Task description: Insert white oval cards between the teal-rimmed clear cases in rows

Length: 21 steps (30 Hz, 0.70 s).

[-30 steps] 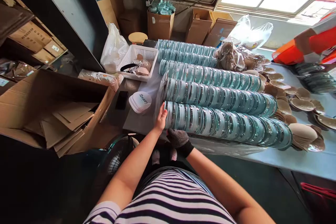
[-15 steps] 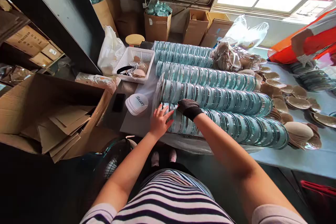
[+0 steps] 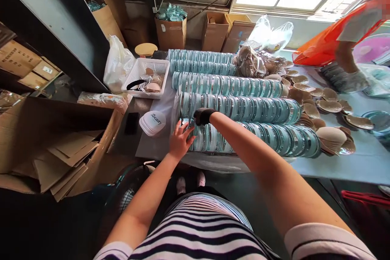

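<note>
Five rows of round, glossy, blue-green discs (image 3: 274, 140) lay on the table (image 3: 323, 170). At the left end of the nearest row, the bare left hand (image 3: 180, 141) spread its fingers over it, unclenched. The right hand (image 3: 204, 116), gloved in dark knit, bent its fingers down close by; whether it grasped a disc could not be told. Leftward stood one white perforated basket (image 3: 165, 75).
</note>
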{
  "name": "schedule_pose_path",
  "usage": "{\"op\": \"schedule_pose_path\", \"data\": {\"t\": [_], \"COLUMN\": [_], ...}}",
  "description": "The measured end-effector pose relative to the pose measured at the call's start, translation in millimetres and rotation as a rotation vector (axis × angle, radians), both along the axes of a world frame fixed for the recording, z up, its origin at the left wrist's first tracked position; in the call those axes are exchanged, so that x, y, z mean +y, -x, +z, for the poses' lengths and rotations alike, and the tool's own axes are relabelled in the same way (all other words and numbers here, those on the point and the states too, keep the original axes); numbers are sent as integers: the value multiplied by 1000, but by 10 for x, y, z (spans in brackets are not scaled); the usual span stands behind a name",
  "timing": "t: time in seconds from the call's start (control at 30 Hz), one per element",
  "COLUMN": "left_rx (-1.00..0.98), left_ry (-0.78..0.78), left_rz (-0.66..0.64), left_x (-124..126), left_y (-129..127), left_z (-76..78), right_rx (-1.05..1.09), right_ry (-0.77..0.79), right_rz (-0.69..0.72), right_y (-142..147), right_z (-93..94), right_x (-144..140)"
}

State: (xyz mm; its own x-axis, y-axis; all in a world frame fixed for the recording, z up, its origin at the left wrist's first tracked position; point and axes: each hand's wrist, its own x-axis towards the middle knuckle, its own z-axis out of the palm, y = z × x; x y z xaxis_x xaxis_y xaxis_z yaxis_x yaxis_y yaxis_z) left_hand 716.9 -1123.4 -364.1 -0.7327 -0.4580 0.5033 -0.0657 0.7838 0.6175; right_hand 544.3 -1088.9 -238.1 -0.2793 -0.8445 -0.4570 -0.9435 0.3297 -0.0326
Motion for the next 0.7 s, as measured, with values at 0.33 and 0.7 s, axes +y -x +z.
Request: {"op": "schedule_pose_path", "data": {"t": [0.33,0.7], "left_rx": [-85,-134], "left_ry": [92,221], "left_rz": [32,-25], "left_x": [-3,314], "left_y": [-5,99], "left_z": [35,175], "right_rx": [56,154], "right_ry": [260,450], "right_rz": [-136,-315], "right_y": [-738,-266], "right_z": [-983,-631], "right_x": [1151,1358]}}
